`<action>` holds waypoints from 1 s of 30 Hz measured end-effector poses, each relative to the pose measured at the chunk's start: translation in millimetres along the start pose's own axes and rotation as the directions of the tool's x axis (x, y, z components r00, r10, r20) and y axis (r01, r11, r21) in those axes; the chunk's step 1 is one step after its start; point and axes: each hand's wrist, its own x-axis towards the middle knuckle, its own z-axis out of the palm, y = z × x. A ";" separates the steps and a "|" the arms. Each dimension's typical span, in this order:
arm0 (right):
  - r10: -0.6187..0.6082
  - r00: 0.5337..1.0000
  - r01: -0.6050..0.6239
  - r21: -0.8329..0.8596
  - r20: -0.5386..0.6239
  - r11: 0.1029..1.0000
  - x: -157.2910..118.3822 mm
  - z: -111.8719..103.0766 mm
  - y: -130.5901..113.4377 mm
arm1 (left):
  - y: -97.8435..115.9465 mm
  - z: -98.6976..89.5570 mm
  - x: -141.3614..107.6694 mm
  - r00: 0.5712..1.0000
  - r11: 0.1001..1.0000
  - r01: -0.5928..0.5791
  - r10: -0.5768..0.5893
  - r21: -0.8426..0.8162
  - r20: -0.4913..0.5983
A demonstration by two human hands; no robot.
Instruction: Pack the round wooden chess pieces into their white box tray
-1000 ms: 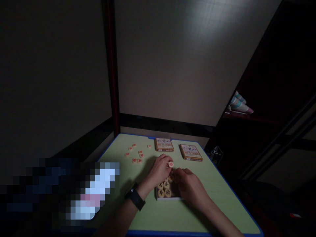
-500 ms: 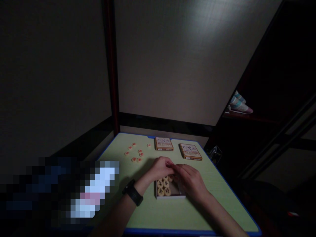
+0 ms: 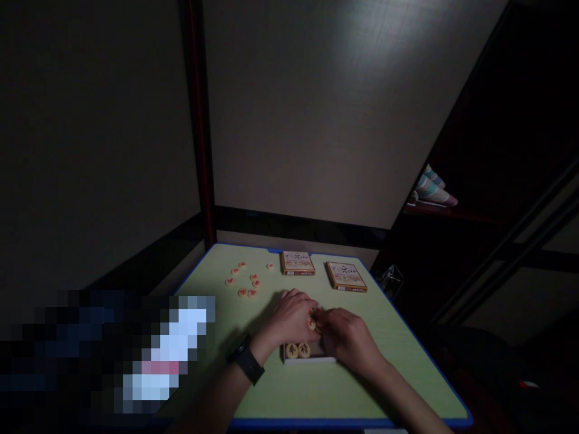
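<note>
Over an open white box (image 3: 312, 360) both my hands meet. Round wooden Chinese chess pieces with dark characters lie in its near left corner, among them one chess piece (image 3: 304, 350). My left hand (image 3: 292, 316), with a black watch on its wrist, curls around red-marked chess pieces (image 3: 312, 324) that show between thumb and fingers. From the other side my right hand (image 3: 350, 337) reaches in with bent, closed fingers. Its fingertips are at those red-marked pieces, and what they pinch is hidden. The hands cover most of the box's inside.
Several red-marked chess pieces (image 3: 243, 293) are scattered on the green table (image 3: 271, 392) at the far left. Two printed flat boxes, a left box (image 3: 298, 263) and a right box (image 3: 346, 276), lie toward the back. Walls stand close behind the table.
My left hand has come lower and nearer over the box, covering pieces that showed before. Red-marked pieces now show between my hands. My right hand stays close by; the view has shifted slightly.
</note>
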 end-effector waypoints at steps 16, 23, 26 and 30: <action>0.091 0.990 -0.105 0.131 0.106 0.986 10.5 -13.2 -6.7 | 4.6 -0.3 1.7 1.000 1.000 0.017 -0.017 -0.011 0.003; 0.114 0.990 -0.126 0.168 0.077 0.978 10.3 -17.6 -3.6 | 6.6 -1.1 0.3 1.000 0.999 0.020 -0.020 0.029 -0.002; 0.126 0.990 -0.135 0.171 0.067 0.976 10.7 -19.6 -3.7 | 6.7 -1.3 0.6 1.000 0.999 0.022 -0.023 0.042 0.009; 0.130 0.989 -0.141 0.174 0.074 0.974 11.3 -19.8 -3.1 | 7.2 -2.3 0.7 0.999 0.999 0.026 -0.027 0.043 0.018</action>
